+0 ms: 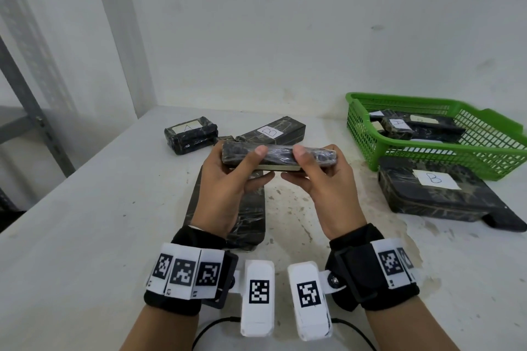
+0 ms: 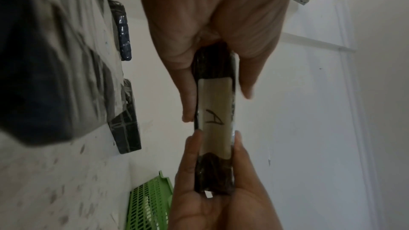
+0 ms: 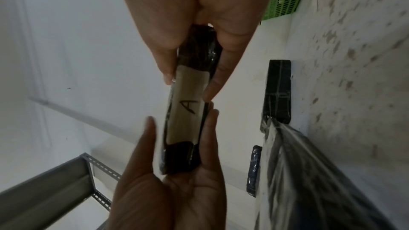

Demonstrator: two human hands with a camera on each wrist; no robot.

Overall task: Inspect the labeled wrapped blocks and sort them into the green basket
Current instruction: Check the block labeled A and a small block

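Both hands hold one dark wrapped block (image 1: pixel 279 154) level above the table's middle. My left hand (image 1: pixel 262 164) grips its left end and my right hand (image 1: pixel 293 165) its right end, thumbs on top and fingers underneath. The wrist views show its white label, marked A (image 2: pixel 214 116) (image 3: pixel 187 109), on the side that faces the wrists. At the right stands the green basket (image 1: pixel 368 134) holding several wrapped blocks, one labelled A (image 1: pixel 396 123).
On the white table (image 1: pixel 99 236) lie a block labelled B (image 1: pixel 433 194) in front of the basket, another B block (image 1: pixel 273 131) at the back, an A block (image 1: pixel 191 134) back left, and a long block (image 1: pixel 251 216) beneath my left hand. A grey shelf frame (image 1: pixel 25 111) stands to the left.
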